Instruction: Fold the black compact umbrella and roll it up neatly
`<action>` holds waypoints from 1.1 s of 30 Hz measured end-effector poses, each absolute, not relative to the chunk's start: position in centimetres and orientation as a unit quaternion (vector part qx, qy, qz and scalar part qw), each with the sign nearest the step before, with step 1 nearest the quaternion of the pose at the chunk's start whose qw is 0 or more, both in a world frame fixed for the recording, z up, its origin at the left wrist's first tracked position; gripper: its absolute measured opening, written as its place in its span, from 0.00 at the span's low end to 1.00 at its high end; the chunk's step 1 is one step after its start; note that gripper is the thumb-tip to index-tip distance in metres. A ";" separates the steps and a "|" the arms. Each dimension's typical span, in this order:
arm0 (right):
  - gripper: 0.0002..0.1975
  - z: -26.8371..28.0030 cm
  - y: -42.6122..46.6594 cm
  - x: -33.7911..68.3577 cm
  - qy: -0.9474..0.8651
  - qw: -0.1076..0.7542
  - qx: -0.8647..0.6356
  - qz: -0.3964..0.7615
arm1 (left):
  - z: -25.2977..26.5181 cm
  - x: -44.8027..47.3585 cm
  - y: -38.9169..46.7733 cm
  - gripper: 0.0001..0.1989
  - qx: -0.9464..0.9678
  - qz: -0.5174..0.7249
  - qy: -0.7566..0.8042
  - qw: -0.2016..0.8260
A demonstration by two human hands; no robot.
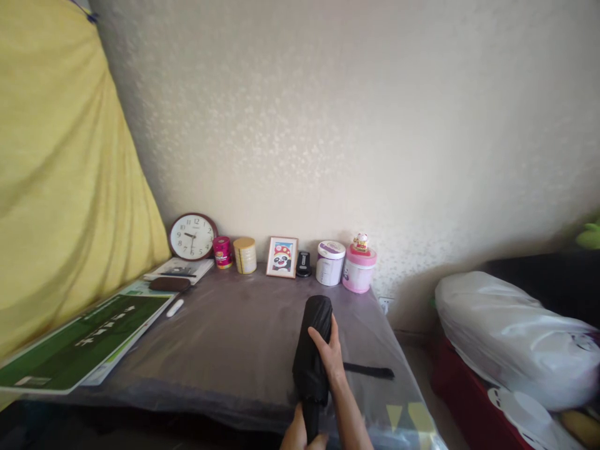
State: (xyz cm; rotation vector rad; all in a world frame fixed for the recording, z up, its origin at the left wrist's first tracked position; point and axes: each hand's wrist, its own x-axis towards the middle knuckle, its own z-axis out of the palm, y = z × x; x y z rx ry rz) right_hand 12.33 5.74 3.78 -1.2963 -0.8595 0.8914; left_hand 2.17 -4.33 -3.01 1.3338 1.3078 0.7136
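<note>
A folded black umbrella (313,342) is held over the near right part of the table, its top pointing away from me. My left hand (296,432) is wrapped round the umbrella's handle at the bottom edge of the view, partly cut off. My right hand (329,351) grips the folded canopy from the right, the thumb lying across the fabric; its other fingers are mostly hidden behind. Just right of my right wrist, a narrow black strip of cloth (370,370) lies on the table; its left end is hidden by my arm.
Along the wall stand a clock (193,236), a pink can (222,252), a yellow-lidded tin (245,255), a framed panda picture (282,257) and two tubs (330,263). Green boards (89,337) and a brown case (169,284) lie left. A stuffed white bag (515,337) sits right.
</note>
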 end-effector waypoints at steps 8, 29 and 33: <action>0.45 4.3 5.1 11.8 -0.342 0.646 -0.539 0.418 | -2.7 1.1 -3.3 0.38 0.624 0.210 0.604 0.450; 0.34 6.3 3.7 12.1 -0.290 0.676 -0.473 0.486 | 1.3 0.9 -3.6 0.40 0.606 0.308 0.491 0.544; 0.31 6.4 3.6 12.4 -0.256 0.664 -0.450 0.539 | 4.1 1.0 -4.1 0.31 0.519 0.317 0.389 0.692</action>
